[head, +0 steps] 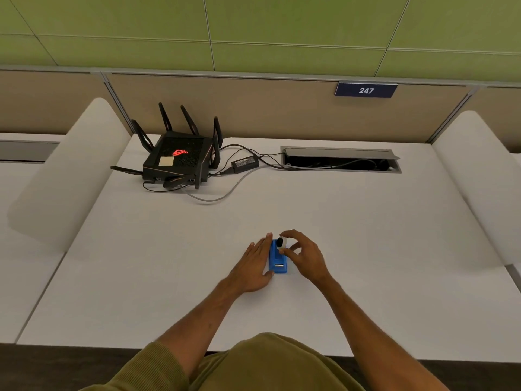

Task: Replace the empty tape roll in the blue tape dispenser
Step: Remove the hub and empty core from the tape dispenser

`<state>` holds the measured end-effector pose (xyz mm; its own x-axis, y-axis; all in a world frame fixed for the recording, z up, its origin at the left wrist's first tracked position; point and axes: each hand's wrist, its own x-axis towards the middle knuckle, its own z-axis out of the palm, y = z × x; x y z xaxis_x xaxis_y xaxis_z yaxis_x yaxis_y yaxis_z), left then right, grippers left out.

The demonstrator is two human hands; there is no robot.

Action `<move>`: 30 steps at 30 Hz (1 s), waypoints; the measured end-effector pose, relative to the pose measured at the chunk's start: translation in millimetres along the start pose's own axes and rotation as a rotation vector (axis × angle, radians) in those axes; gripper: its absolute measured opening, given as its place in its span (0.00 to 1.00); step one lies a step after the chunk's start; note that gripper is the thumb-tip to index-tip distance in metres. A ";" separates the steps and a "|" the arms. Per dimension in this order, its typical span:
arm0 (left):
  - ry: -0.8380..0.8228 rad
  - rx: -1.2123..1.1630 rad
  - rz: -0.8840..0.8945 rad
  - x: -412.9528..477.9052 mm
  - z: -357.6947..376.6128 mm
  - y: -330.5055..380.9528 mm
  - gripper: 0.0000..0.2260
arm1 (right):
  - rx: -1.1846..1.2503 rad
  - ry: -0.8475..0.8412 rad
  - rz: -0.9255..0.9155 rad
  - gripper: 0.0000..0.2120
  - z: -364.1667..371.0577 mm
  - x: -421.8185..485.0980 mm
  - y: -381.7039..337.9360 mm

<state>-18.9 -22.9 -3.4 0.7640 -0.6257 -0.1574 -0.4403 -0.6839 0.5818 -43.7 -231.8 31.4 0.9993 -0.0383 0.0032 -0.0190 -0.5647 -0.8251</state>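
The blue tape dispenser [277, 261] stands on the white desk [366, 249], slightly in front of its middle. My left hand [253, 263] lies flat against the dispenser's left side, fingers stretched forward and thumb at its near corner. My right hand [304, 255] pinches a small white tape roll with a black core [282, 242] between thumb and fingertips, right over the far end of the dispenser. Whether the roll sits in its cradle or hovers just above it, I cannot tell.
A black router [177, 162] with several antennas stands at the back left, with a power brick [244, 164] and cables running to an open cable tray [341, 159] at the back. White side dividers [64, 176] flank the desk.
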 end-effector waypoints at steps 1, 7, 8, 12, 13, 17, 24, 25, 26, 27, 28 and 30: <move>0.034 -0.047 0.005 -1.6 -4.3 3.6 0.41 | 0.084 0.017 0.011 0.16 -0.7 -0.8 -1.8; 0.290 -0.214 -0.020 -4.3 -14.8 19.4 0.28 | 0.453 -0.012 0.146 0.16 -7.3 -4.3 -21.3; 0.322 -0.241 -0.029 -3.5 -16.3 22.3 0.25 | 0.485 -0.028 0.152 0.16 -8.1 -5.3 -23.7; 0.407 -0.432 -0.066 2.4 -25.4 32.3 0.15 | 0.477 -0.021 0.119 0.16 -9.0 -9.2 -31.6; 0.411 -0.488 -0.087 4.8 -28.4 34.6 0.14 | 0.468 -0.015 0.111 0.16 -8.8 -10.5 -32.9; 0.309 -0.845 -0.223 11.7 -42.0 46.0 0.16 | 0.449 -0.011 0.107 0.16 -7.6 -12.8 -35.8; 0.020 -1.335 -0.360 9.2 -56.8 49.6 0.18 | 0.448 -0.011 0.095 0.16 -13.1 -16.1 -41.7; 0.011 -1.366 -0.376 8.8 -57.8 50.9 0.17 | 0.445 -0.015 0.093 0.16 -13.3 -16.8 -41.5; 0.008 -1.387 -0.392 8.3 -58.5 52.3 0.17 | 0.440 -0.018 0.092 0.17 -12.9 -17.6 -41.0; 0.009 -1.405 -0.405 7.9 -58.8 53.3 0.16 | 0.436 -0.023 0.095 0.19 -12.4 -18.3 -41.0; 0.016 -1.419 -0.420 7.4 -58.7 54.0 0.16 | 0.434 -0.029 0.102 0.20 -11.9 -18.7 -41.1; 0.035 -1.444 -0.448 6.1 -57.6 54.9 0.15 | 0.427 -0.036 0.117 0.21 -10.4 -19.1 -40.5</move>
<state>-11.2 -42.7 73.6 0.7252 -0.4482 -0.5228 0.6368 0.1475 0.7568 -62.4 -216.8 70.7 0.9919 -0.0483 -0.1175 -0.1240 -0.1671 -0.9781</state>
